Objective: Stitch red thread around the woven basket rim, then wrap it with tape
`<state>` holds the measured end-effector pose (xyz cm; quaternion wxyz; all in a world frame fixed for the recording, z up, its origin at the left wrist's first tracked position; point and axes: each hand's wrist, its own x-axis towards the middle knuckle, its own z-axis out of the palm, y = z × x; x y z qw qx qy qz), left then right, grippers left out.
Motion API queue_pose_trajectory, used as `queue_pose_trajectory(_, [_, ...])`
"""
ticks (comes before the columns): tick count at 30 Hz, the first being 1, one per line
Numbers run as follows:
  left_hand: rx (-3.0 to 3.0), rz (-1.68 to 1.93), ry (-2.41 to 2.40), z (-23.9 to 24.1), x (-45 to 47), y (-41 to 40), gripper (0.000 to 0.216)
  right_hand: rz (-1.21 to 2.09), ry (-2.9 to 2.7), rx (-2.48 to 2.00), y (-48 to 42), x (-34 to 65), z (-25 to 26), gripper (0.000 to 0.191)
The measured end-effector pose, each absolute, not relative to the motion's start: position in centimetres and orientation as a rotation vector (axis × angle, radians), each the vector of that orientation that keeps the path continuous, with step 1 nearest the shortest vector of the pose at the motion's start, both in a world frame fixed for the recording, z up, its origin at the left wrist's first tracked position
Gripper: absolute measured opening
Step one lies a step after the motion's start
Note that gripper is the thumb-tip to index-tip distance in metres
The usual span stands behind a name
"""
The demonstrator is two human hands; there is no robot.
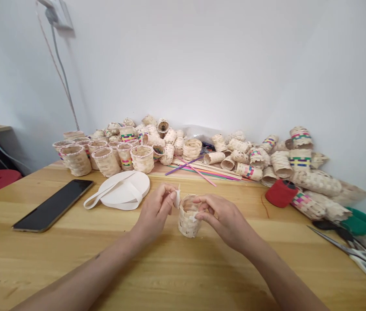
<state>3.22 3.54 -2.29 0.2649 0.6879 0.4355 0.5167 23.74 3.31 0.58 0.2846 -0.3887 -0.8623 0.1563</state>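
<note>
A small woven bamboo basket (187, 228) stands upright on the table in front of me, its mouth facing up. My right hand (223, 216) grips the basket's right rim, forefinger at the top edge and thumb on the outside. By that thumb tip a small whitish piece shows against the weave; I cannot tell whether it is a strip end. Just left of the rim, my left hand (157, 211) pinches a short white strip (177, 198) between thumb and fingers. Part of the strip is hidden by the fingers.
A roll of white ribbon (124, 190) and a black phone (55, 205) lie on the left. Woven baskets (142, 159) crowd the back by the wall. Coloured strips (208, 168) lie before them. On the right are a red thread spool (281, 193) and scissors (351, 250).
</note>
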Motion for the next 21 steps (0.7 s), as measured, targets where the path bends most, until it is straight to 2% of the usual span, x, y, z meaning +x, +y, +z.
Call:
queue_pose_trajectory(3, [1.751, 1.416, 1.163, -2.2, 3.3, 3.7, 0.021, 0.285, -2.366, -0.967, 3.6, 23.9, 0.4, 0.011])
queue_pose_trajectory(7, [1.614, 1.453, 1.119, -1.2, 3.3, 3.5, 0.021, 0.159, -2.365, -1.003, 3.7, 24.1, 0.2, 0.013])
queue_pose_trajectory(15, [1.287, 1.595, 0.987, -1.0, 2.8, 1.5, 0.024, 0.118, -2.289, -1.024, 3.2, 23.7, 0.5, 0.013])
queue_pose_trajectory(21, [1.352, 1.655, 0.956, -2.4, 2.1, 0.4, 0.023, 0.140, -2.256, -1.010, 3.0, 23.4, 0.4, 0.017])
